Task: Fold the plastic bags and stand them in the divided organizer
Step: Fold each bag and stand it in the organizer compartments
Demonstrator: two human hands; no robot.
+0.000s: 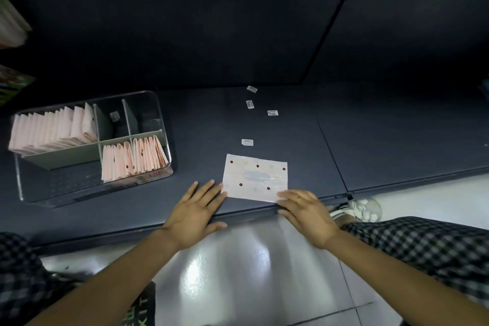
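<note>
One bag point(255, 178) in play, lying flat and unfolded on the counter point(370, 140), just beyond both grips, with its near edge close to the counter's front lip. Long axis runs side to side, from the left grip point(194, 209) across to the right grip point(308, 213), a little skewed so that the right end sits nearer the body. Short axis points straight away from the grips.

Left grip: palm down, fingers straight and spread, tips just touching the bag's near-left corner, holding nothing. Right grip: also flat and wide open, fingers lying over the near-right corner and seemingly pressing it down rather than pinching it; slightly blurred, so hard to say more.

Neither grip clearly nearer: one at each end of the near edge, the bag centred between them, the right with more contact. Probably about to start the first fold. Lifting the near edge and carrying it away would crease along the long axis. Carrying one end across to the other grip would halve the length.

Organizer point(53, 185) well off to the left of the left grip and farther out, with folded bags point(132, 157) already upright in two compartments. Looks like the left grip's job to stand this one, being on that side. Few small labels point(247, 142) scattered beyond the bag.
</note>
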